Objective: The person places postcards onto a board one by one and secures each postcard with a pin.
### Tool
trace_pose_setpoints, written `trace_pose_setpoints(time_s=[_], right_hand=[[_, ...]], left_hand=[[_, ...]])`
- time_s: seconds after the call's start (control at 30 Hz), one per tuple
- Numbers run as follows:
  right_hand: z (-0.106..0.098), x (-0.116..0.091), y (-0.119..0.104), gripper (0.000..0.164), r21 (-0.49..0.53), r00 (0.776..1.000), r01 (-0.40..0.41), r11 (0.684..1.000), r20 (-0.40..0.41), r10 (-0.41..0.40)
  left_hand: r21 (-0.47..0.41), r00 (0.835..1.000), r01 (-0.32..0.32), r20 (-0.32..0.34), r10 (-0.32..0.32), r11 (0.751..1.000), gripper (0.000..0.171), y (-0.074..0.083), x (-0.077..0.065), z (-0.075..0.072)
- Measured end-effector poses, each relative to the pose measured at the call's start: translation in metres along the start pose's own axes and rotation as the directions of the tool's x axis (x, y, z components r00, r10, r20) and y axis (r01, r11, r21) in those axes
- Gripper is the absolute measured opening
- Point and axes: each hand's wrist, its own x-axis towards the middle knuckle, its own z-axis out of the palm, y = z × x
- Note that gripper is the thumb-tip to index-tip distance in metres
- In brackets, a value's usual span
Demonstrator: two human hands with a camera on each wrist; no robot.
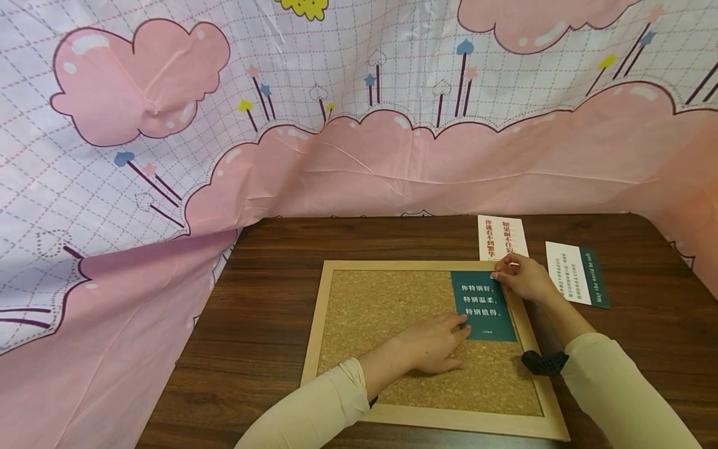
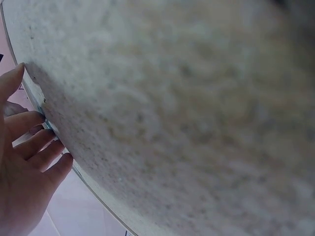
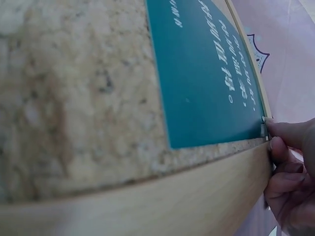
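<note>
A teal card [image 1: 483, 312] with white lettering lies on the upper right of a wood-framed cork board [image 1: 387, 305]. At the card's top right corner, the thumb and index finger of my right hand [image 1: 521, 277] pinch a small clear push pin [image 3: 264, 129]. This hand is beside the frame's corner in the right wrist view. My left hand [image 1: 434, 343] lies over the cork with fingers spread and fairly straight, fingertips at the card's left edge. In the left wrist view its fingers reach toward the board's far side.
Behind the board's top edge lies a white card [image 1: 502, 234] with red lettering. Further right is a white-and-green card [image 1: 578, 274]. All stand on a dark wooden table [image 1: 241, 324], with a pink patterned cloth [image 1: 359, 162] hanging behind and at the sides.
</note>
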Motion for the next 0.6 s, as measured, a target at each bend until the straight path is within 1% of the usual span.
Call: trace_pose_setpoints(time_s=[0.1,0.2,0.23,0.37,0.43,0.47,0.6], right_hand=[[0.0011,-0.0015,0.0002,0.022,0.026,1.0,0.001,1.0,-0.002,-0.001],[0.003,-0.0015,0.0013,0.028,0.05,1.0,-0.02,0.999,-0.006,0.02],[0.0032,-0.0017,0.0018,0.032,0.056,0.999,-0.032,0.998,-0.005,0.032],[0.0022,-0.0033,0.0052,0.06,0.052,0.996,-0.086,0.995,0.017,0.086],[0.0015,-0.0052,0.006,0.068,0.05,0.994,-0.108,0.993,0.033,0.107],[0.0014,-0.006,0.0063,0.07,0.05,0.993,-0.114,0.992,0.035,0.112],[0.002,-0.0073,0.0063,0.067,0.074,0.994,-0.111,0.991,0.028,0.109]], left_hand=[[-0.007,1.0,0.001,0.004,-0.001,1.0,0.067,-0.0002,0.0004,0.0004],[-0.016,1.0,0.002,0.007,-0.002,1.0,0.066,-0.0006,0.0005,0.0014],[-0.019,1.0,0.002,0.008,-0.002,1.0,0.066,-0.0006,0.0005,0.0017],[-0.022,1.0,-0.001,0.007,0.001,1.0,0.066,-0.0009,0.0013,0.0026],[-0.022,1.0,-0.001,0.009,0.002,1.0,0.067,-0.0009,0.0015,0.0027],[-0.022,1.0,-0.001,0.01,0.001,1.0,0.067,-0.001,0.0014,0.0026],[-0.022,1.0,0.003,0.016,-0.002,1.0,0.067,-0.0016,0.0009,0.0018]])
